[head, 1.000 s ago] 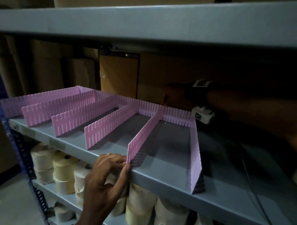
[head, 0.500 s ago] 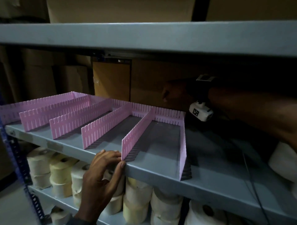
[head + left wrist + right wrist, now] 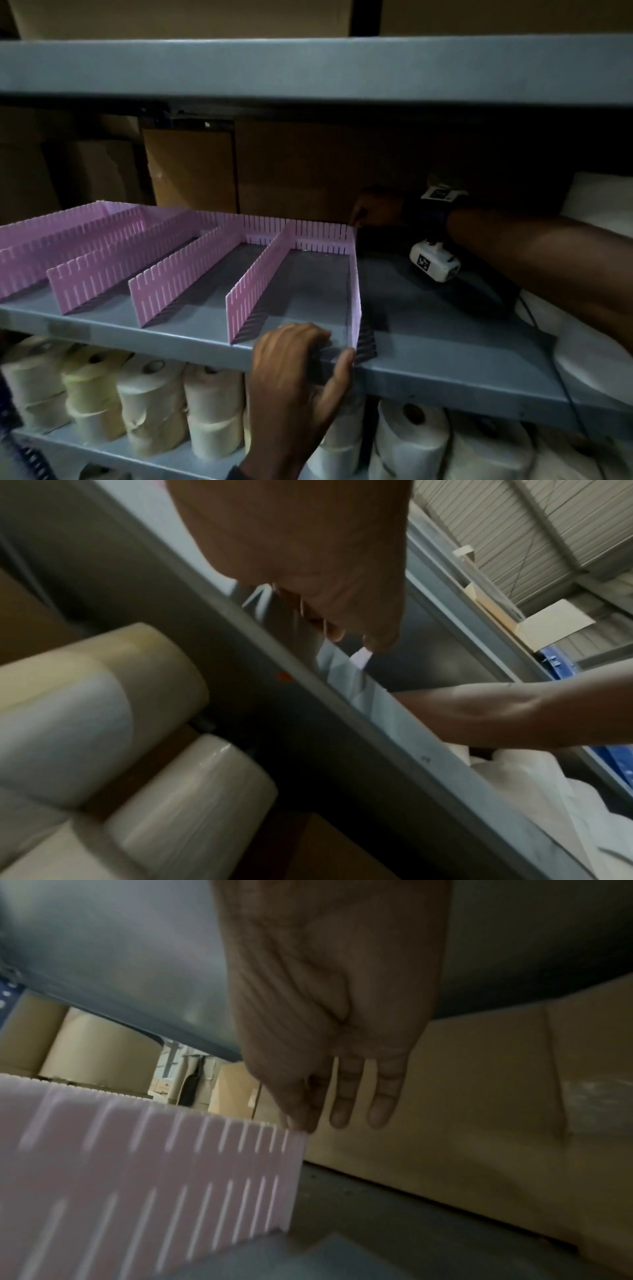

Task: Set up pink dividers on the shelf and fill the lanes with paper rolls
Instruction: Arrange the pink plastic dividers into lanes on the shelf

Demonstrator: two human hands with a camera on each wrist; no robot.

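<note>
Several pink slotted dividers (image 3: 178, 274) stand in parallel lanes on the grey shelf (image 3: 445, 342), joined by a pink strip (image 3: 318, 233) along the back. My left hand (image 3: 332, 349) is at the shelf's front edge, thumb and fingers pinching the front end of the rightmost divider (image 3: 356, 291); the left wrist view shows the pink tip (image 3: 361, 657) under my thumb. My right hand (image 3: 373, 209) reaches to the back right corner, and its straight fingertips (image 3: 304, 1123) touch the divider's top corner (image 3: 294, 1139). Paper rolls (image 3: 212, 404) fill the shelf below.
The upper shelf (image 3: 308, 68) hangs low over the lanes. Cardboard boxes (image 3: 191, 171) stand behind the dividers. White wrapped rolls (image 3: 599, 212) lie at the right of the same shelf, with a thin cable (image 3: 544, 349) running across it. Bare shelf lies right of the last divider.
My left hand has moved right along the front edge, from the second-last divider's end to the rightmost divider's end. My right hand stays at the back corner.
</note>
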